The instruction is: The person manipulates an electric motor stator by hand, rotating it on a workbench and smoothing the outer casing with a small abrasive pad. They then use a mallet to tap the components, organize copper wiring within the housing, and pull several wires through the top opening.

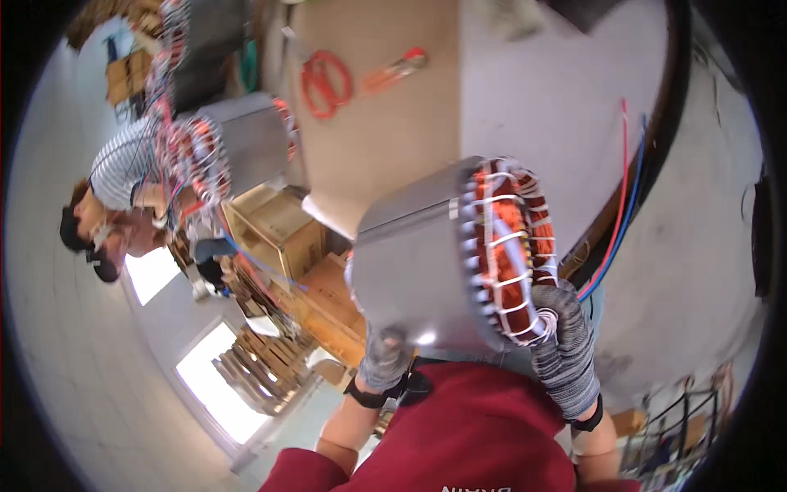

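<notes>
Gloves cover both our hands. Our left hand [384, 357] presses closed fingers against the lower edge of the stator [434, 262], a grey metal shell held up against our red shirt [475, 426]. Our right hand [566, 348] curls around the copper winding [512, 250] at the stator's end, fingers clamped on the white-laced coils. Red and blue wires [619, 221] run from the winding up over the grey table [549, 90]. On a cardboard sheet [385, 123] lie a red ring [325, 82] and an orange tool [393, 70]. A second stator [238, 148] stands to the left, beside a person in a striped shirt [123, 164]. A brown box [275, 221] sits below it; we cannot tell its contents.
</notes>
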Demonstrator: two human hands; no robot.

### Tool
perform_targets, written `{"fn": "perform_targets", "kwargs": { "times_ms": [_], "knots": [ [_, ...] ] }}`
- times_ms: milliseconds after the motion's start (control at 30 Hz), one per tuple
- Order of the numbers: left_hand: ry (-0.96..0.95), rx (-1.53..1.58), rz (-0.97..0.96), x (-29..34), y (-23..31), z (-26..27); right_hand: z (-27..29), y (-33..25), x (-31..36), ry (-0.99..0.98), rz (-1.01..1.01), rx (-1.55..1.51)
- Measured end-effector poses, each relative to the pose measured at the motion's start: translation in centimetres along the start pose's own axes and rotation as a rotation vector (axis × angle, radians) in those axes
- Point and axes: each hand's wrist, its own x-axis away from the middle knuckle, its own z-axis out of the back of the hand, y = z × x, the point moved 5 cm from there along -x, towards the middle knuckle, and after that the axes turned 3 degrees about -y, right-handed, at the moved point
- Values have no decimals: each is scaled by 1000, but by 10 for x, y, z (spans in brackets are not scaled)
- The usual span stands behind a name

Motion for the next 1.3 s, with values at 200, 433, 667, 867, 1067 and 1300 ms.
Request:
{"fn": "perform_targets", "kwargs": {
  "times_ms": [200, 433, 667, 867, 1067, 1300],
  "knots": [
    [-108, -193, -228, -31, -5, 5, -4, 13, -10, 40, -23, 48],
    [29, -236, -340, -34, 2, 30, 13, 33, 7, 463, 166, -371],
    [22, -148, -199, -39, 69, -20, 3, 38, -3, 209, -96, -81],
    [37, -126, -294, -54, 81, -16, -22, 42, -45, 202, -50, -625],
    [111, -117, -672, -64, 39, 27, -12, 0, -87, 72, 261, 143],
    [-87, 141, -475, -58, 38, 5, -16, -7, -71, 90, 270, 47]
  ]
}}
